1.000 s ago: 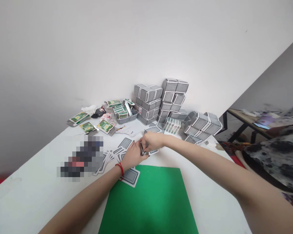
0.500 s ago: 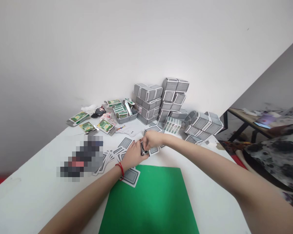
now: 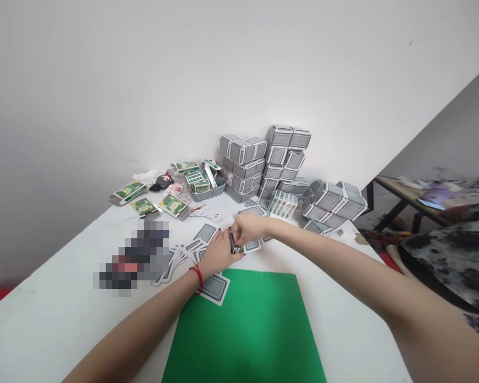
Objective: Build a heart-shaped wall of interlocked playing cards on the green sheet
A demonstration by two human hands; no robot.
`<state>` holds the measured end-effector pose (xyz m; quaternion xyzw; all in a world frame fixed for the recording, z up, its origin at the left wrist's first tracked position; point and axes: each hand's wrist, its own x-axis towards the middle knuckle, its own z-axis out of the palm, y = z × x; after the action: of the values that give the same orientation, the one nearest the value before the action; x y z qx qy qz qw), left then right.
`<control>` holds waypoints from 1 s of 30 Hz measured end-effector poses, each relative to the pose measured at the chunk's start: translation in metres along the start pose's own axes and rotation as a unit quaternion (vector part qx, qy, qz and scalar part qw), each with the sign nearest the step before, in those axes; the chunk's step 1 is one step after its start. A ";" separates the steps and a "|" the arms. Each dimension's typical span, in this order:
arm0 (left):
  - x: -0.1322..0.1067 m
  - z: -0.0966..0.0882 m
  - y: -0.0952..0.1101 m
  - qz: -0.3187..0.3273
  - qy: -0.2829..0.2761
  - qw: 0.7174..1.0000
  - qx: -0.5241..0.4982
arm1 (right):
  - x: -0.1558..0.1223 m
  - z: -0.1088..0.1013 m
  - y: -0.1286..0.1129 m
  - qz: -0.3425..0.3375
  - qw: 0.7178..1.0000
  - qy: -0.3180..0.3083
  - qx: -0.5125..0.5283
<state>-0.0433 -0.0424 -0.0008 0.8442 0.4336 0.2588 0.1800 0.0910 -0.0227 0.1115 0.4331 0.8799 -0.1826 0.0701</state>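
My left hand [image 3: 219,251], with a red cord bracelet [image 3: 197,276] at its wrist, is curled around a small dark-and-white thing [image 3: 233,243], mostly hidden by fingers. From the right, my right hand [image 3: 249,227] pinches at the same thing, its fingers bent down against the left hand. Loose grey-backed playing cards [image 3: 205,233] lie face down to the left of and under my left hand. One more playing card [image 3: 216,290] rests on the corner of a green mat [image 3: 247,324]. Other grey-backed cards [image 3: 251,246] lie beneath my right hand.
Stacked blocks of grey card decks [image 3: 243,167] rise against the wall, with more decks [image 3: 335,205] to the right. A green-and-white box bundle [image 3: 283,204] stands between them. Green card boxes [image 3: 173,206] and a filled tray [image 3: 207,192] are at back left. A pixelated patch covers the left tabletop.
Both hands stay together in nearly the same place, with only a slight shift of the right fingers. The view has moved a little.
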 end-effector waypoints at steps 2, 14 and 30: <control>0.000 0.000 0.000 0.003 0.000 1.000 0.002 | 0.001 0.000 -0.001 -0.001 1.000 -0.009 -0.006; 0.000 -0.001 0.000 0.007 0.000 1.000 -0.007 | -0.002 0.009 -0.003 -0.008 0.999 0.002 -0.038; -0.001 0.004 -0.003 0.005 0.013 1.000 -0.004 | -0.021 0.009 0.038 0.023 0.996 0.039 0.076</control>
<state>-0.0437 -0.0421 -0.0058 0.8422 0.4307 0.2723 0.1764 0.1337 -0.0207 0.0995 0.4640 0.8554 -0.2302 0.0073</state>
